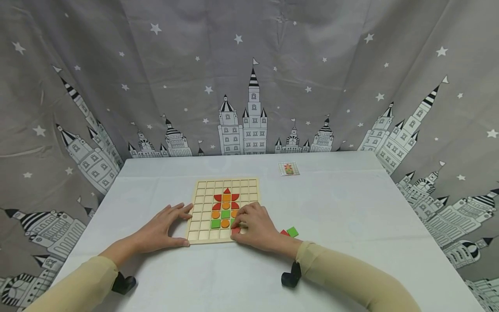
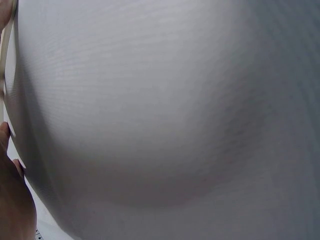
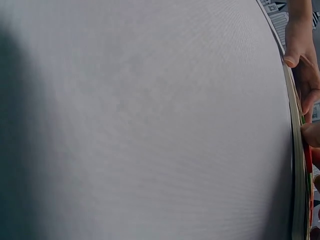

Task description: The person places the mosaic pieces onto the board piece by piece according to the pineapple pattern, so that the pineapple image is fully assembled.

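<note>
A wooden grid board (image 1: 200, 208) lies on the white table, bearing red, orange and green tiles in a figure. My left hand (image 1: 160, 229) rests at its left edge, thumb and fingers spread apart along the side. Over the lower right part, my right hand (image 1: 257, 227) pinches a red tile (image 1: 235, 231) at the bottom row. A green tile just above it is partly covered by those fingers. The right wrist view catches the board's edge (image 3: 298, 200) with the red tile at the fingertips. Mostly tabletop fills the left wrist view.
To the right of the board, a loose green tile (image 1: 293, 232) and a red tile (image 1: 284, 233) lie close to my right wrist. A small picture card (image 1: 289, 169) is near the table's far edge. Behind hangs a grey curtain (image 1: 296, 52) with castles and stars.
</note>
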`<action>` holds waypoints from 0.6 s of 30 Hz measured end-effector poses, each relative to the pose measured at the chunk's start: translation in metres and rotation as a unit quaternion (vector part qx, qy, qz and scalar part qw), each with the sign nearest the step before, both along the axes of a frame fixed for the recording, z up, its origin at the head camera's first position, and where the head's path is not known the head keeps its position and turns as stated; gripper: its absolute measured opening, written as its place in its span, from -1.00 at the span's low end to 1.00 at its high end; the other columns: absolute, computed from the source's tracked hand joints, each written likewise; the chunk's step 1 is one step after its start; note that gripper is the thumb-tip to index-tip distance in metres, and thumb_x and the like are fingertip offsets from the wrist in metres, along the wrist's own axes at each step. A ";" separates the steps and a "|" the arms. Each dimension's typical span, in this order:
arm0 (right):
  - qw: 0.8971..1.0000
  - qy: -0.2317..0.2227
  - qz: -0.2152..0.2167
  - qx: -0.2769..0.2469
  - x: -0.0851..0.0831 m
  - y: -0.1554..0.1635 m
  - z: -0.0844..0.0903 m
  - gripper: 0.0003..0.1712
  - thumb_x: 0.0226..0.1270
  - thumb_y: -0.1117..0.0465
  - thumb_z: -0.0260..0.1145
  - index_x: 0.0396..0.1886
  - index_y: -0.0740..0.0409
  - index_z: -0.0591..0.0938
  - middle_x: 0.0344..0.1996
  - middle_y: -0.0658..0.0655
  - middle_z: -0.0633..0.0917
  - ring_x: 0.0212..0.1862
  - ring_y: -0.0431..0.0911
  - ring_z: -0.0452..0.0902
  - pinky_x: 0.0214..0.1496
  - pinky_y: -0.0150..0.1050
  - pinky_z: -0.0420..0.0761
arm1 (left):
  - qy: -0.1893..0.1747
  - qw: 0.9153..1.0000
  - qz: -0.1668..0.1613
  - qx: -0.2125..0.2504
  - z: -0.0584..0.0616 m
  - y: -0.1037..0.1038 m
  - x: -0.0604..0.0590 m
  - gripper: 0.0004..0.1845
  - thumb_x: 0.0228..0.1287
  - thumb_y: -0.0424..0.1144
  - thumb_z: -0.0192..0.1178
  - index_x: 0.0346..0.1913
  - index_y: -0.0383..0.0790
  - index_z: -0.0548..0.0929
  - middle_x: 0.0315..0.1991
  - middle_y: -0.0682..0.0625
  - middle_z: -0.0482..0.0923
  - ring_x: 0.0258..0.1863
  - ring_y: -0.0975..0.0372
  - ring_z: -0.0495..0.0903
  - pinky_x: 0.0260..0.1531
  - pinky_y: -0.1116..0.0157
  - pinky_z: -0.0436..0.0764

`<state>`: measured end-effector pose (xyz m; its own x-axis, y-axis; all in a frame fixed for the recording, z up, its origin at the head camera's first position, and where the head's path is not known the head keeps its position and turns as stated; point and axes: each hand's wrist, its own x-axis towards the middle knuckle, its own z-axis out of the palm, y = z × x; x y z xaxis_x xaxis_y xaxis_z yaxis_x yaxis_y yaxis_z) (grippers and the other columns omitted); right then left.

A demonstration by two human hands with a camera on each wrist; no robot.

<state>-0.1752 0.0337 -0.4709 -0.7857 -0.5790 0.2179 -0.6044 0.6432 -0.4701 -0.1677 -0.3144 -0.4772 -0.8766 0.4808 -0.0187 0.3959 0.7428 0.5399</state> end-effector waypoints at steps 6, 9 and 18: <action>1.000 -0.006 0.003 -0.010 0.000 0.001 0.000 -0.86 0.20 -0.06 0.51 -0.29 -0.20 0.79 -0.07 -0.16 0.61 0.11 -0.15 0.34 0.10 -0.15 0.41 | 0.004 1.000 -0.002 0.004 -0.001 0.000 0.000 -0.15 -0.01 0.38 0.46 0.28 -0.01 0.53 0.59 0.02 0.18 0.57 -0.11 0.05 0.56 -0.16 -0.11; 1.000 -0.008 0.001 -0.012 -0.001 0.003 -0.001 -0.86 0.20 -0.07 0.52 -0.28 -0.21 0.79 -0.07 -0.16 0.61 0.12 -0.15 0.34 0.13 -0.13 0.41 | 0.006 1.000 -0.001 0.002 -0.001 0.001 0.000 -0.15 -0.02 0.38 0.47 0.27 -0.01 0.53 0.59 0.02 0.18 0.57 -0.12 0.05 0.56 -0.15 -0.11; 1.000 -0.024 0.002 -0.013 -0.002 0.005 -0.002 -0.86 0.21 -0.08 0.53 -0.28 -0.23 0.81 -0.07 -0.15 0.60 0.10 -0.14 0.33 0.15 -0.13 0.41 | -0.003 1.000 0.001 -0.006 0.001 0.001 -0.001 -0.13 -0.03 0.40 0.46 0.27 0.00 0.52 0.59 0.05 0.17 0.58 -0.08 0.04 0.57 -0.13 -0.13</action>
<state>-0.1768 0.0390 -0.4728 -0.7939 -0.5761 0.1944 -0.5823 0.6286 -0.5155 -0.1683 -0.3138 -0.4765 -0.8771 0.4794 -0.0306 0.3913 0.7499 0.5334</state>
